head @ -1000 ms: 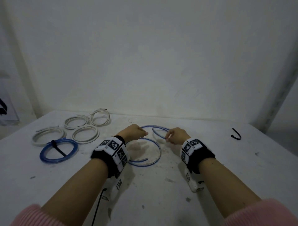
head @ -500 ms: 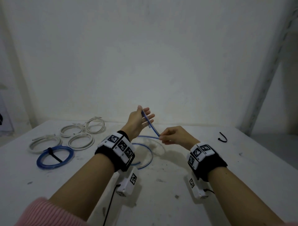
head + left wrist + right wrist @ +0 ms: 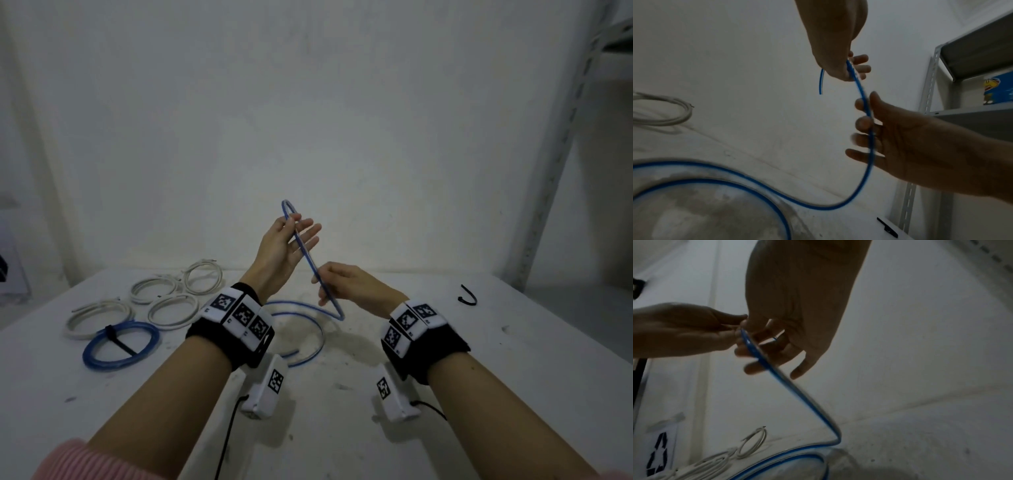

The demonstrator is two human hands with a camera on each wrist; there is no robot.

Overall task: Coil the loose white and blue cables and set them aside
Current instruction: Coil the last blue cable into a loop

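A loose blue cable (image 3: pixel 308 260) rises from a flat loop on the white table (image 3: pixel 445 342) to my two raised hands. My left hand (image 3: pixel 305 224) is the higher one; its thumb pinches the cable against straight fingers, and a small bend of cable sticks up above it. In the left wrist view the cable's free end (image 3: pixel 820 84) hangs from that left hand (image 3: pixel 851 68). Lower and to the right, my right hand (image 3: pixel 320 277) holds the same cable (image 3: pixel 797 389) loosely between thumb and fingers (image 3: pixel 756 353). Below it the cable bends sharply back toward the table.
Several coiled white cables (image 3: pixel 173 308) and a blue coil tied with a black strap (image 3: pixel 121 344) lie at the table's left. A loose black strap (image 3: pixel 467 298) lies at the far right. A metal shelf upright (image 3: pixel 565 137) stands at the right, a wall behind.
Both hands have lifted off the table with the blue cable. The left hand has risen higher, and more cable now stretches between the two hands.
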